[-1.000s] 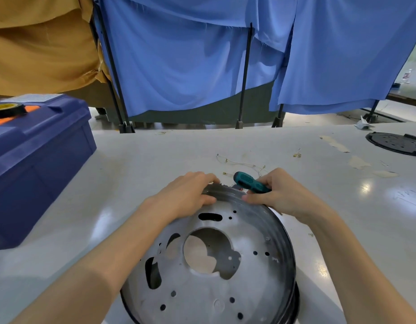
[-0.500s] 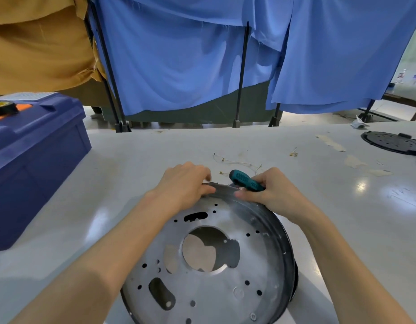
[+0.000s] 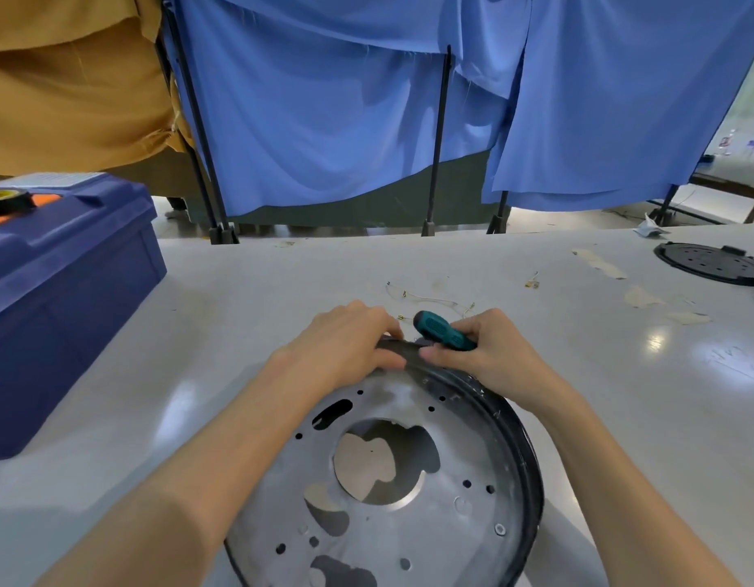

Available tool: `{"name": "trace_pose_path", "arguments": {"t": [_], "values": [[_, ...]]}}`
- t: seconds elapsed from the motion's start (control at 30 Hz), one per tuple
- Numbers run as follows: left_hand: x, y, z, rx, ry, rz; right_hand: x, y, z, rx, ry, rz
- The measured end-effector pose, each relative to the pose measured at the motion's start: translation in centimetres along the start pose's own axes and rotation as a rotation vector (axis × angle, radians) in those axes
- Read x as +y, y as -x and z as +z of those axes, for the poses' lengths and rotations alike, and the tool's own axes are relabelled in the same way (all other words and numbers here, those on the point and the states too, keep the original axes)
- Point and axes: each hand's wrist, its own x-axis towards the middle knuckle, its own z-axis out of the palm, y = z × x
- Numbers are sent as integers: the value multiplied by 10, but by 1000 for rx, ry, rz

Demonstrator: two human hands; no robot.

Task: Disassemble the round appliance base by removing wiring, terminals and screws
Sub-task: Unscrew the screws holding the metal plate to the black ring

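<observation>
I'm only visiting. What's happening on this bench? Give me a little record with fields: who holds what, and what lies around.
Work piece: round grey metal appliance base with black rim, tilted up on the white table
Left hand: grips the base's top rim
Right hand: holds a teal-handled screwdriver, thumb on the rim
Beyond the hands: thin pale wires loose on the table
Left side: dark blue plastic toolbox
Far right: black round perforated disc
</observation>
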Motion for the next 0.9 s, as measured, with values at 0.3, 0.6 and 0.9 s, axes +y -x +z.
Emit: {"name": "trace_pose_path", "arguments": {"t": [0.3,0.6,0.9], "values": [[-5,-1,6,112,-130,39,-10,-8,-8,794,-490,-94],[-12,7,-2,11,-162,-52,-23,-5,-10,671,-747,20],[-10,5,10,-22,82,19,-16,-5,-5,384,-604,104]]}}
